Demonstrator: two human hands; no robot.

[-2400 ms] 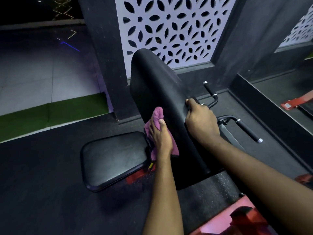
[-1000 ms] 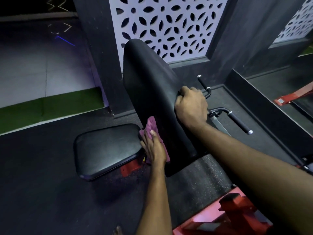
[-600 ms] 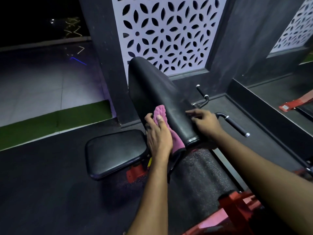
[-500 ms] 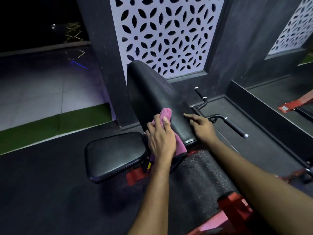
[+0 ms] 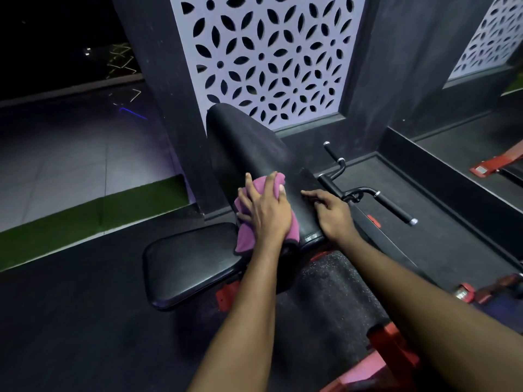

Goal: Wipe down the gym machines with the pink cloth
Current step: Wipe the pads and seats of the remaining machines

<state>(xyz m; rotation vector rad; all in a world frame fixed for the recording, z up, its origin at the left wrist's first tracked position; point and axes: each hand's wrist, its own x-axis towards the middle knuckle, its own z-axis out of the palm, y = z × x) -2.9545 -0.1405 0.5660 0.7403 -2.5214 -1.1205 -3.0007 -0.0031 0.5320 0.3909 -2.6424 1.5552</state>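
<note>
A long black padded backrest (image 5: 249, 148) of a gym machine slopes away from me toward the wall. My left hand (image 5: 266, 210) presses the pink cloth (image 5: 249, 236) flat against the near end of this pad, fingers spread over the cloth. My right hand (image 5: 331, 213) rests on the pad's right edge, fingers extended and holding nothing. A black seat pad (image 5: 189, 264) lies lower, to the left of my left arm.
Black handlebars with silver caps (image 5: 393, 210) stick out right of the backrest. Red frame parts (image 5: 396, 349) and a dark foam roller (image 5: 334, 298) sit near me. A perforated white wall panel (image 5: 266, 58) stands behind. A green turf strip (image 5: 93, 219) borders the black floor at left.
The backrest has dropped from nearly upright to a low slope. My left hand with the cloth has slid from the pad's side onto its top near end. My right hand released its grip and lies flat.
</note>
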